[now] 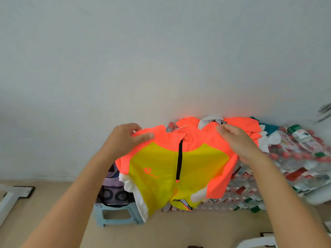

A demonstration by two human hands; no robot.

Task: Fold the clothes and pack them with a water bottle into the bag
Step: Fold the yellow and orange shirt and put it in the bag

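Fingers of both hands pinch the orange-yellow shirt (172, 163) up, hiding bottle packs (286, 169) and stool (114, 215) behind

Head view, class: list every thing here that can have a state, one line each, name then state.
Jersey: unfolded, held up by its shoulders, zip closed.
Left hand: grips the jersey's shoulder.
Right hand: pinches the other shoulder.
Clothes pile: unfolded, heaped on the bottle packs.
Bottle packs: wrapped, stacked against the wall.
Loose bottle: capped, lying on the packs.
Stool: upright, with a dark thing, perhaps the bag, on it.
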